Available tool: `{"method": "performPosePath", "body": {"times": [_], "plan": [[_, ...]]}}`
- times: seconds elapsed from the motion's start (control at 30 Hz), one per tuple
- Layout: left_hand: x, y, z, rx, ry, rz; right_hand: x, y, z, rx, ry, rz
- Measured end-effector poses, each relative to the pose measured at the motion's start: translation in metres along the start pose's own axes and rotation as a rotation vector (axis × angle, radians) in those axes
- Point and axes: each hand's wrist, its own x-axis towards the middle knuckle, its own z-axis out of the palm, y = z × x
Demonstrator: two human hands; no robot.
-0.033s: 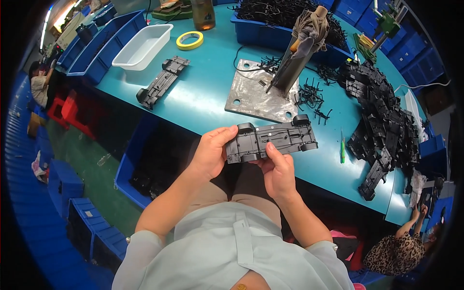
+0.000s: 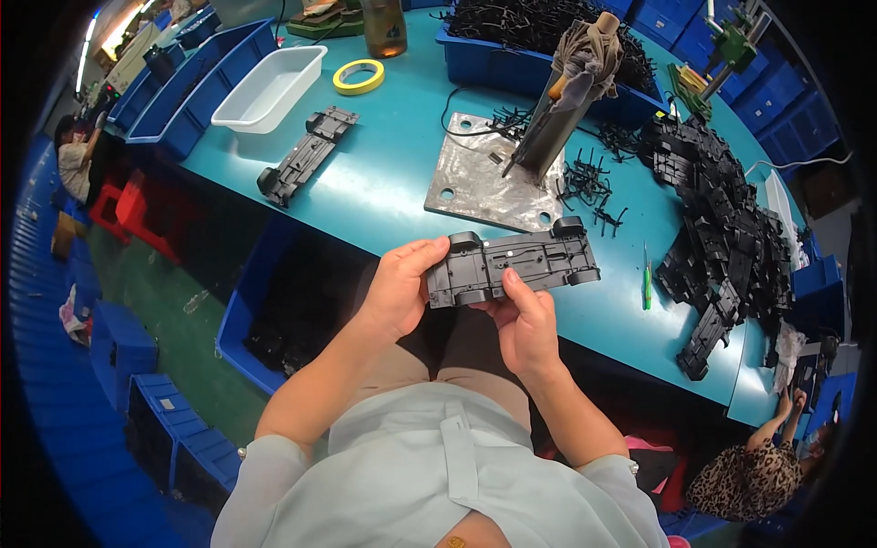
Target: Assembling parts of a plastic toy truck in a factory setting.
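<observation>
Stretching crosswise, a black chassis [image 2: 539, 256] is gripped by left fingers [image 2: 425, 253] and right fingers [image 2: 522, 292].

Pale glare washes your glossy teal desk [image 2: 388, 173], shadow sits underneath, a long white tube light [image 2: 88, 50] glows upper-left, edges bend into black!

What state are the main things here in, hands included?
Left hand: gripping the held black part.
Right hand: gripping its near side.
White tray: upright, open-topped.
Yellow tape roll: lying flat.
Green-handled tool: lying on the bench.
Blue bin at back: heaped with black pieces.
Lone black part: lying on the bench.
</observation>
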Motion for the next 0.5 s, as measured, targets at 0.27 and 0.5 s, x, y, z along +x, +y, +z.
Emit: {"method": "performPosePath", "body": {"times": [0.27,0.5], "plan": [[0.03,0.004,0.004,-0.004,0.055,0.018,0.023,-0.009,-0.005,-0.082,-0.006,0.004],[0.054,0.015,0.005,0.086,0.066,-0.032,0.047,-0.023,-0.009,-0.092,-0.064,0.026]]}}
